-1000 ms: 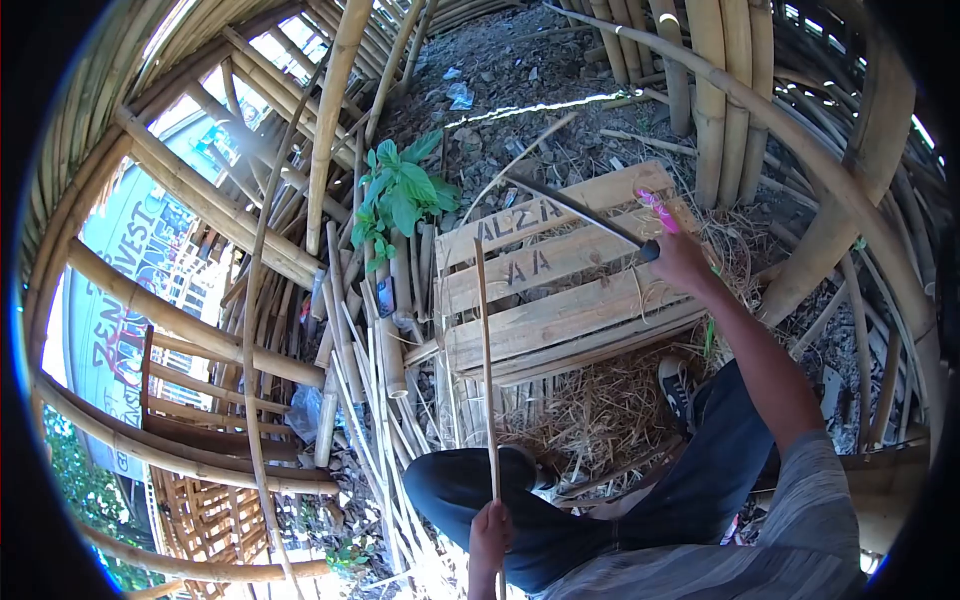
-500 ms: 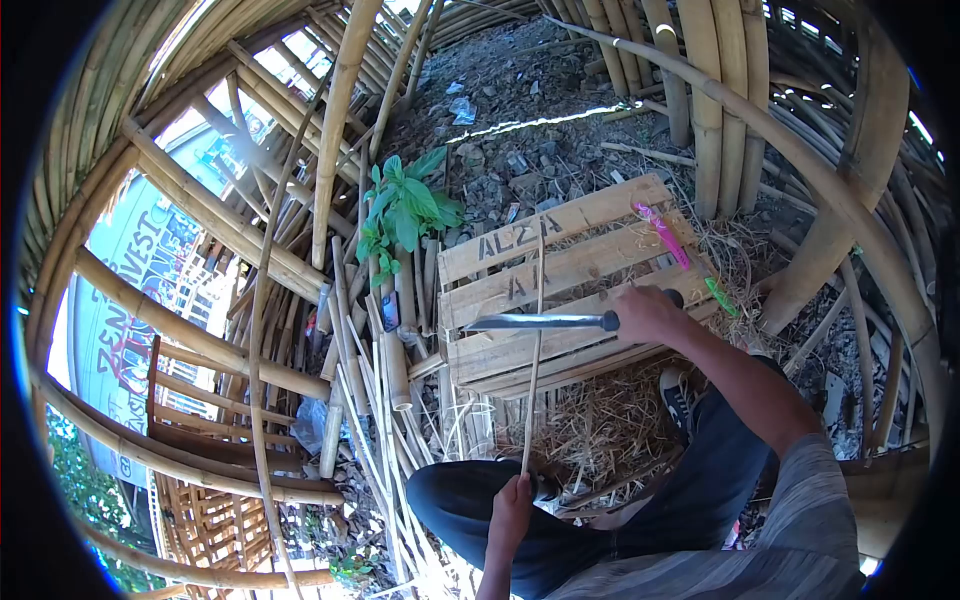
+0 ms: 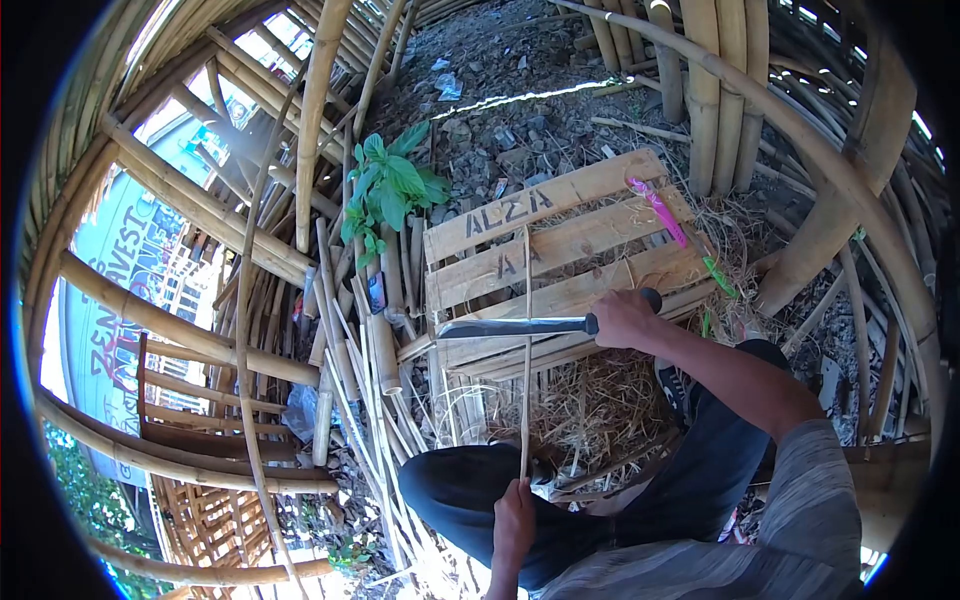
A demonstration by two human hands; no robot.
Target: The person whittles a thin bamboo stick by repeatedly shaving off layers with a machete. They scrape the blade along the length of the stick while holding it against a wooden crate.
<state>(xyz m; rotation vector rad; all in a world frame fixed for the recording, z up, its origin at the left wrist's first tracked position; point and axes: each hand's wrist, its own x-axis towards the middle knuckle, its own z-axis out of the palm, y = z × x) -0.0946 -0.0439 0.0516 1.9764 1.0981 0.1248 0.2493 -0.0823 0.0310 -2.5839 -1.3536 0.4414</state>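
Thin tan strip (image 3: pixel 528 365) — long, near-vertical in view. Long-bladed knife (image 3: pixel 510 328) — dark handle at right, grey blade crosswise over strip, contact unclear.

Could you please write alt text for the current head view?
The right hand holds a long knife across a thin strip held in the left hand. Beyond is a slatted crate marked ALZA, with a leafy plant to its left.
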